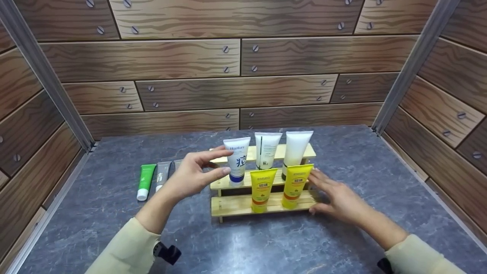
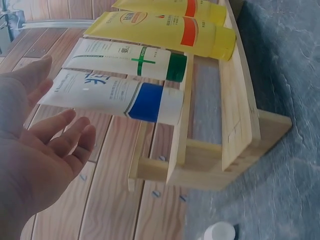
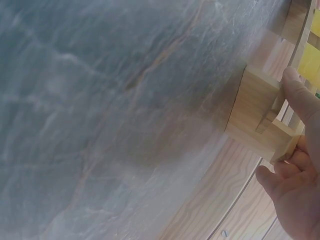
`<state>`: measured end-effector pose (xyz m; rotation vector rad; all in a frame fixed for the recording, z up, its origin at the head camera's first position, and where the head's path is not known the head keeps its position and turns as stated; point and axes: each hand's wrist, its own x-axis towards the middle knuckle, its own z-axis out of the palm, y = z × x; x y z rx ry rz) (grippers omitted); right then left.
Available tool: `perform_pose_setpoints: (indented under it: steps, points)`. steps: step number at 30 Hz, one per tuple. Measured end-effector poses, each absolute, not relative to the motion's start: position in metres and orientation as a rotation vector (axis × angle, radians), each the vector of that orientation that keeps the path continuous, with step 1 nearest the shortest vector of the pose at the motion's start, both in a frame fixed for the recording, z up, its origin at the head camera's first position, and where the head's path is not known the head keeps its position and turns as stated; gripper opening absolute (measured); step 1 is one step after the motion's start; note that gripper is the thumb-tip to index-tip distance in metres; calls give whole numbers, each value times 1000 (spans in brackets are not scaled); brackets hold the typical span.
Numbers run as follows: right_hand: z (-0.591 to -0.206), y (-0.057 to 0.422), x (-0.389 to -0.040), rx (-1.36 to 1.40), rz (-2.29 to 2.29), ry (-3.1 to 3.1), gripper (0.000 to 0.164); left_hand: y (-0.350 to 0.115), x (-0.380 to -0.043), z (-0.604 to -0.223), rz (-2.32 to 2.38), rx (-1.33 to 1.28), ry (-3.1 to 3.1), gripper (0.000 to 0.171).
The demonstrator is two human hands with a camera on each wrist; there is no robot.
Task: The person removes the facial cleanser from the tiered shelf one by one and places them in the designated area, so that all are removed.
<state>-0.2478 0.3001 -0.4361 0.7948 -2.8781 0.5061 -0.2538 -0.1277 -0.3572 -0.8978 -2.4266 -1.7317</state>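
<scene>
I see a wooden rack (image 1: 232,205) with two yellow tubes (image 1: 262,190) standing on its lowest step and three white tubes (image 1: 267,148) behind on the middle one; the right hand (image 1: 339,198) grips its right end with curled fingers; the left hand (image 1: 194,172) has fingers loosely parted around the blue-banded white tube (image 1: 237,161) at the left, contact unclear to me. The contents are hidden; the grey tube (image 1: 163,172) beside the green tube (image 1: 146,177) is partly covered.

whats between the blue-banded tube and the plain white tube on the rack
A single white tube with printed text stands between the blue-banded tube and the plain white tube, as the head view shows.
</scene>
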Motion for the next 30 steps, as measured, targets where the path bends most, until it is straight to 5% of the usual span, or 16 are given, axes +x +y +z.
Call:
perform_pose_setpoints:
  steps: [30]
  points:
    - [-439, 301, -248, 831, 508, -2816, 96, -102, -278, -383, -1770, -790, -2371, 39]
